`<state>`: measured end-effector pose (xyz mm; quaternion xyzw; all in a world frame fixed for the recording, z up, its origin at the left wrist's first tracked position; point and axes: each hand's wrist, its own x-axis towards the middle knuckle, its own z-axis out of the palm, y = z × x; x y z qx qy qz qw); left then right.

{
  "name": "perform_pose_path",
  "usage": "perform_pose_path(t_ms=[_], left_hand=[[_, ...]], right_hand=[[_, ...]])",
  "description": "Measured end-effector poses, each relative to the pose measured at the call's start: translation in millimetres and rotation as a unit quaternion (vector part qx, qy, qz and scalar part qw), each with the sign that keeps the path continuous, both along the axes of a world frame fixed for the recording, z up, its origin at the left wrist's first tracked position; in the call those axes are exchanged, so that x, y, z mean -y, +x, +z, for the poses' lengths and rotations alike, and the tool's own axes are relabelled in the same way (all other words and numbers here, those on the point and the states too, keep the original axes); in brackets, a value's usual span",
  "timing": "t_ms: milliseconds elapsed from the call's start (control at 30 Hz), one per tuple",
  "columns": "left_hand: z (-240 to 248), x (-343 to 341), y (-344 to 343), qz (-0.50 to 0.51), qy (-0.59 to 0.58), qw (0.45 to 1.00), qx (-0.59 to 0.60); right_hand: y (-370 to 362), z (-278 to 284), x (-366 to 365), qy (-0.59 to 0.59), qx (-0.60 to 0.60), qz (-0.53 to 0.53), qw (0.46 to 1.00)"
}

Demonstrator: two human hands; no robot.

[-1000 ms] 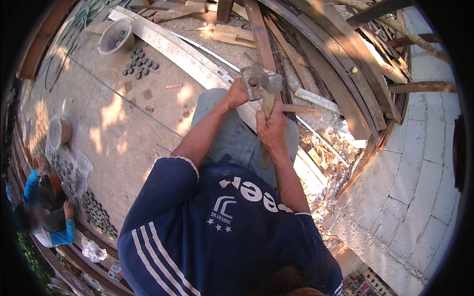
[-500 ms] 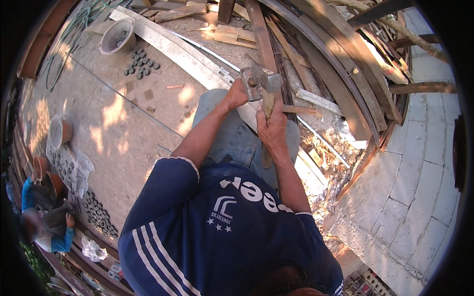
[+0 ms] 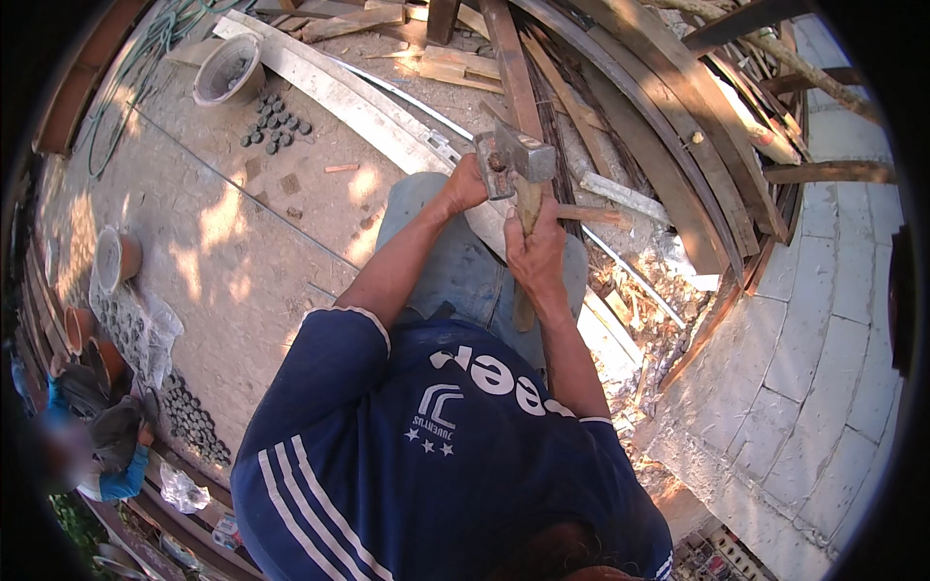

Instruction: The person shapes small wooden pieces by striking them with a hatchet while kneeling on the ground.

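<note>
My right hand (image 3: 536, 254) is wrapped round the wooden handle of a hammer (image 3: 532, 158). The hammer's grey metal head points up, and the handle's lower end shows below my fist. Beside the head, my left hand (image 3: 467, 182) grips a worn grey rectangular metal piece (image 3: 495, 165) with a rusty spot on its face. This piece is next to the hammer head; whether they touch, I cannot tell. Both hands are over my knees in blue trousers (image 3: 426, 242). A short wooden stick (image 3: 596, 215) juts out to the right, its other end hidden behind my right hand.
Long boards (image 3: 668, 126) and timber are piled ahead and right. A pale plank (image 3: 339, 111) lies ahead. At left are a bucket (image 3: 229, 70), small dark round pieces (image 3: 276, 123), a pot (image 3: 118, 259) and another person (image 3: 107, 436). Grey paving (image 3: 814, 339) lies right.
My hands and the hammer have hardly moved, only a slight shift to the right. At the far left, the other person has shifted, with an arm drawn back from the pots.
</note>
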<state>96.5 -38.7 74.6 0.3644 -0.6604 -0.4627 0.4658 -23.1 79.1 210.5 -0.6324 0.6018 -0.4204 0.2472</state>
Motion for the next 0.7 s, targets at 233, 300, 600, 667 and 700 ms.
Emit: perform_pose_path(t_ms=[233, 300, 600, 667, 700], left_hand=[[36.5, -0.6, -6.0, 0.008, 0.059, 0.996, -0.069], [59.6, -3.2, -3.9, -0.006, 0.074, 0.997, -0.009], [62.0, 26.3, -1.1, 0.045, 0.054, 0.997, -0.025], [105.7, 24.8, 10.8, 0.008, 0.118, 0.993, 0.022], [94.1, 19.8, 9.3, 0.032, 0.079, 0.996, 0.013]], right_hand=[[3.2, 11.8, 10.5, -0.026, -0.002, -0.009, 1.0], [3.1, 12.4, 5.2, -0.018, -0.007, -0.019, 1.0], [-0.8, 10.8, 33.0, -0.051, -0.063, 0.008, 0.997], [6.2, 37.1, 28.0, -0.048, -0.037, 0.008, 0.998], [9.5, 42.9, 28.1, -0.051, -0.024, 0.009, 0.998]])
